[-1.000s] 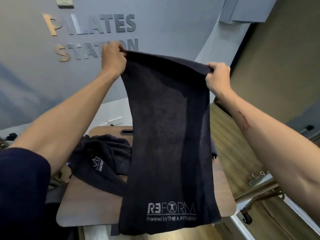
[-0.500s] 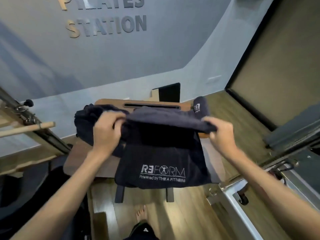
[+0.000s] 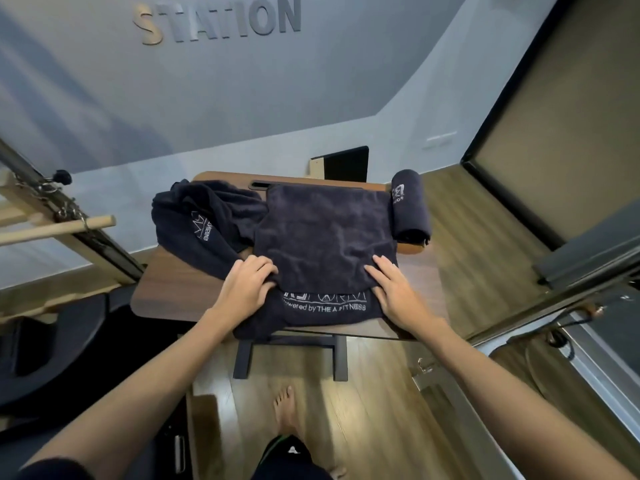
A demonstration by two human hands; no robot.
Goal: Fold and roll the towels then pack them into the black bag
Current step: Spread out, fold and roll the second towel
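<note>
The left hand's fingers [image 3: 261,268] are curled over the near left part of the folded towel [image 3: 325,237] and bunch the cloth a little, so they look like they are gripping it. The right hand's fingers [image 3: 379,270] lie straight and flat on the near right part of the same towel. They press it down and do not grab it.

The left hand [image 3: 247,289] and the right hand [image 3: 398,292] sit side by side, close to the front edge of the small wooden table [image 3: 166,289]. The towel is dark and folded over itself. Its top layer stops just short of the white words, and the bottom layer hangs a bit over the front edge.

At the far right corner of the table lies a rolled towel [image 3: 410,206]. That one looks done. At the far left corner is a messy heap of towels [image 3: 204,223], still not folded. It touches the left side of the towel under the hands.

So the job looks like it is near the start. One towel is rolled, one is folded in half, and the heap still waits. The folded towel likely needs one more fold and then a roll. The black bag cannot be picked out for sure here, so nothing seems packed yet.

A bare foot [image 3: 285,410] stands on the wooden floor [image 3: 381,427] under the table.
</note>
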